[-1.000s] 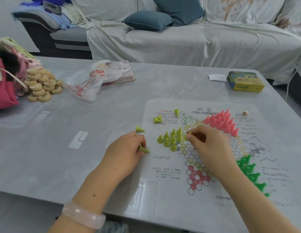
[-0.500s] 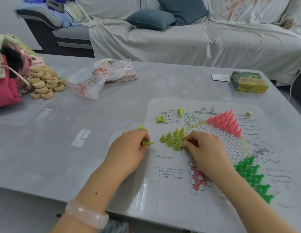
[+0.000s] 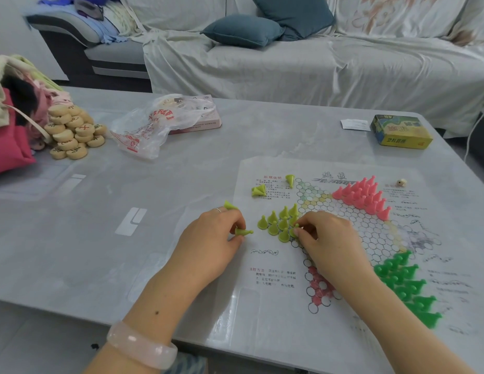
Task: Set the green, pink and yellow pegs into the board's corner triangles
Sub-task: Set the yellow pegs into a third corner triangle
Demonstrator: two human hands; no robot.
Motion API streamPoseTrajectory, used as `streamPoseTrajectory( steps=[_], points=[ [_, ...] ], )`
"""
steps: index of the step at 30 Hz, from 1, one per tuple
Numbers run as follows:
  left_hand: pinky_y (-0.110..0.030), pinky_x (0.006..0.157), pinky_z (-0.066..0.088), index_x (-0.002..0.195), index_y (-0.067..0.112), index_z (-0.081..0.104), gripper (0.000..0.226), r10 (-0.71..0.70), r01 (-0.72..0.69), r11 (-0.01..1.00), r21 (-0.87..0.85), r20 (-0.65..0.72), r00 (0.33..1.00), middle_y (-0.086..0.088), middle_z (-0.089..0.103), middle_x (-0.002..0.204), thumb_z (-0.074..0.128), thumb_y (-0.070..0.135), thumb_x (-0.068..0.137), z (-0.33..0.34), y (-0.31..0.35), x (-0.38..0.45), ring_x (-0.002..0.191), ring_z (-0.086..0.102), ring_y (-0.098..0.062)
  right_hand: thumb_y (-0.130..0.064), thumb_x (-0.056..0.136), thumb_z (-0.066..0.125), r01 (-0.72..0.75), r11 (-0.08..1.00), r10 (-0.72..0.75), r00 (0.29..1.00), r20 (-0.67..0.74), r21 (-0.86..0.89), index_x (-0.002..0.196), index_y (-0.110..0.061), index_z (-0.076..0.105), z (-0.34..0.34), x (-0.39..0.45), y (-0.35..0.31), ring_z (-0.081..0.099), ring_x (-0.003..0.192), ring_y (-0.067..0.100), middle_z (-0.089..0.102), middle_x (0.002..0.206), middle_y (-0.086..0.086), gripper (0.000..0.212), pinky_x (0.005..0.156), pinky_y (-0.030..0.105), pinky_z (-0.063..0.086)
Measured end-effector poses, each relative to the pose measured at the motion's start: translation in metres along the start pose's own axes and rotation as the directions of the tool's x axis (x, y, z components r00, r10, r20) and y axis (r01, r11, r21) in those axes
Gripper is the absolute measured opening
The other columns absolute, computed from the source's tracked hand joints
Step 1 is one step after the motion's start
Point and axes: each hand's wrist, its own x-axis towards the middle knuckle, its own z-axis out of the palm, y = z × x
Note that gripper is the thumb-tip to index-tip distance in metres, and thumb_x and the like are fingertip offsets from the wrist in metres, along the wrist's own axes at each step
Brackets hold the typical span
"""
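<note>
A paper board with a hexagon grid lies on the grey table. Pink pegs fill its far triangle and green pegs fill the near right one. Several yellow pegs stand in the left triangle. My right hand pinches a yellow peg at that cluster's right edge. My left hand pinches another yellow peg lying sideways, just left of the cluster. Loose yellow pegs lie at the board's far left, near the grid's top and behind my left hand.
A small die lies beyond the pink pegs. A yellow-green box and a white card sit at the far right. A plastic bag over a pink box, a pile of round wooden pieces and clothes are on the left.
My right hand has moved down and left with its yellow peg, from the cluster's upper right to its lower right edge. My left hand keeps hold of its peg.
</note>
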Motion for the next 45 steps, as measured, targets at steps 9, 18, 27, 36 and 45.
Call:
streamPoseTrajectory(
  steps=[9,18,27,36,45],
  points=[
    [-0.021,0.075,0.036,0.097,0.023,0.059,0.011,-0.003,0.003,1.000,0.024,0.004,1.000,0.016,0.044,0.093,0.055,0.025,0.087,0.000,-0.001,-0.001,0.090,0.045,-0.006,-0.026,0.088,0.054,0.019,1.000,-0.019,1.000,0.003,0.004,0.099,-0.017,0.063,-0.001,0.000,0.001,0.047,0.073,0.009,0.054,0.082,-0.007,0.017,0.058,0.011,0.031],
    [-0.007,0.052,0.036,0.079,0.031,0.056,0.014,-0.060,0.057,0.923,-0.380,0.003,0.998,0.018,0.059,0.084,0.066,0.020,0.081,-0.006,0.009,-0.001,0.051,0.038,-0.003,-0.023,0.083,0.061,0.037,0.954,-0.032,0.999,-0.020,0.297,0.091,-0.026,0.067,-0.023,-0.012,-0.009,0.058,0.071,0.001,0.062,0.075,-0.016,0.011,0.065,0.011,0.046],
    [-0.015,0.049,0.033,0.077,0.018,0.041,0.027,-0.018,0.060,0.838,-0.542,0.082,0.996,0.005,0.068,0.083,0.068,0.020,0.080,-0.001,0.028,-0.002,0.052,0.034,-0.010,-0.017,0.081,0.064,0.020,0.783,-0.118,0.986,0.118,0.622,0.086,-0.023,0.071,-0.015,-0.011,-0.019,0.059,0.067,0.000,0.067,0.076,-0.011,0.010,0.066,0.016,0.048],
    [-0.008,0.052,0.034,0.084,0.020,0.052,0.015,0.003,0.011,0.880,-0.476,0.028,1.000,0.010,0.066,0.086,0.066,0.023,0.080,-0.002,0.025,0.004,0.049,0.036,-0.005,-0.017,0.083,0.061,0.045,0.799,-0.114,0.991,0.077,0.599,0.081,-0.027,0.064,-0.017,-0.010,-0.017,0.058,0.068,0.000,0.065,0.072,-0.010,0.011,0.064,0.014,0.048],
    [-0.030,0.085,0.039,0.140,0.032,0.030,0.050,-0.102,0.109,0.959,0.260,-0.041,0.994,0.003,0.025,0.146,0.039,0.017,0.094,0.007,-0.010,0.016,0.115,0.036,-0.024,-0.022,0.084,0.059,-0.023,0.797,0.097,0.991,-0.090,0.603,0.085,-0.024,0.061,-0.020,-0.007,-0.005,0.054,0.068,-0.003,0.061,0.072,-0.011,0.003,0.063,0.009,0.045]
  ],
)
